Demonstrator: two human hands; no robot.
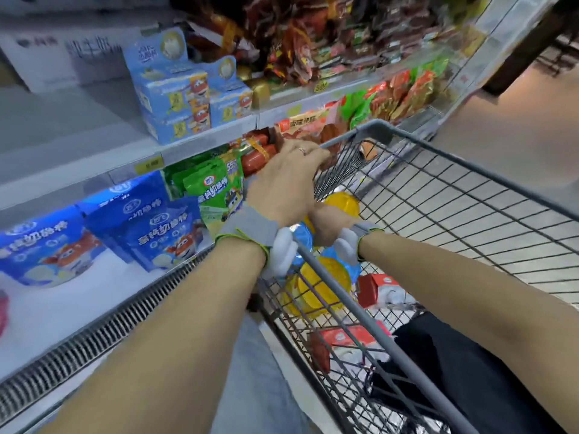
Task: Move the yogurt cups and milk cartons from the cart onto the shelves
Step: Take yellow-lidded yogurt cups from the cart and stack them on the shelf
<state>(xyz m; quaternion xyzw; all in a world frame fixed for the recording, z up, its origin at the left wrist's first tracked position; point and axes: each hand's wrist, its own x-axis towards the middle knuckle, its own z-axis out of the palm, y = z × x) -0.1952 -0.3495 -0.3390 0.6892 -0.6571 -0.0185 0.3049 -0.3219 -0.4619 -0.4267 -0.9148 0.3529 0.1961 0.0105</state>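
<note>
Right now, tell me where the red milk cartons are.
In the head view, the red milk cartons lie inside the cart, lower right, just right of the yellow yogurt cups.

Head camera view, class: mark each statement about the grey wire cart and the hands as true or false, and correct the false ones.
1. The grey wire shopping cart holds yellow-lidded yogurt cups. True.
2. The red and white milk cartons stand on the top shelf. False: they lie in the cart.
3. The left hand reaches over the cart's far rim. True.
4. The blue snack bags are in the cart. False: they sit on the low white chiller shelf.
</note>
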